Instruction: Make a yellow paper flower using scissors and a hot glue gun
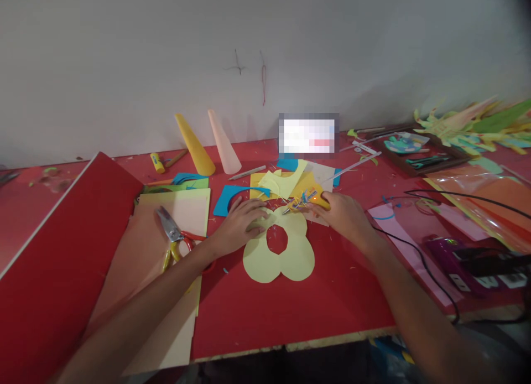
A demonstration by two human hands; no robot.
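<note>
Head view: the left hand (240,224), its fingers slightly parted, rests at the upper-left lobe of the pale yellow flower-shaped paper (262,262), which extends nearer the wearer from the fingertips. The right hand (342,213) has its fingers closed around a yellow glue gun (318,198), the nozzle directed leftward at the paper's top. Beyond the left fingers lie a blue paper piece (223,200) and, farther off, an upright yellow cone (194,145) and pink cone (224,143); scissors (169,226) lie to their left.
</note>
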